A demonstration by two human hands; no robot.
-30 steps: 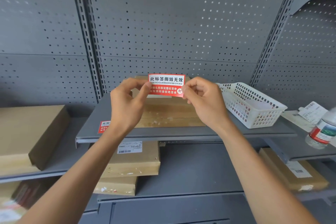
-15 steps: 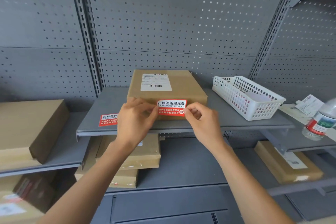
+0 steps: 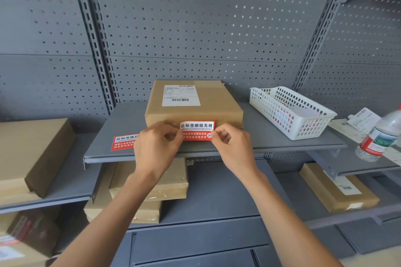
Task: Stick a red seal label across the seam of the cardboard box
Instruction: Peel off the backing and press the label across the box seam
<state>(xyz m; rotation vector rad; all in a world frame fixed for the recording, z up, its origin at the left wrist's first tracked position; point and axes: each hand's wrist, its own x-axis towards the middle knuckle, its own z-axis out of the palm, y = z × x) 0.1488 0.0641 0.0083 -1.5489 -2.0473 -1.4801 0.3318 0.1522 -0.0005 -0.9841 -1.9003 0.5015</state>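
Red seal label (image 3: 197,130) held flat against the front face of the cardboard box (image 3: 195,112), its white upper band level with the box's top front edge and its red lower band reaching down toward the shelf (image 3: 271,136); seam itself hidden behind the label and hands. Left hand (image 3: 156,147) pinching the label's left end between thumb and forefinger, remaining fingers curled under. Right hand (image 3: 232,147) pinching the label's right end in the same way, knuckles bent, both forearms reaching in from the bottom edge of the view. Box lying flat at the middle of the grey shelf, just back from its front edge, with a white shipping label (image 3: 181,95) and barcodes on its top face toward the rear. Second red label (image 3: 124,142) stuck flat on the shelf surface near the front left corner, partly covered by the left hand. White plastic basket (image 3: 288,110) toward the right end of the same shelf, apart from the box. Clear water bottle (image 3: 378,136) with a red band on the neighbouring shelf at the right edge of the view, beside some printed paper slips (image 3: 362,118). More cardboard boxes on the lower shelves at left, centre and right. Grey perforated back panel (image 3: 206,28) behind everything.
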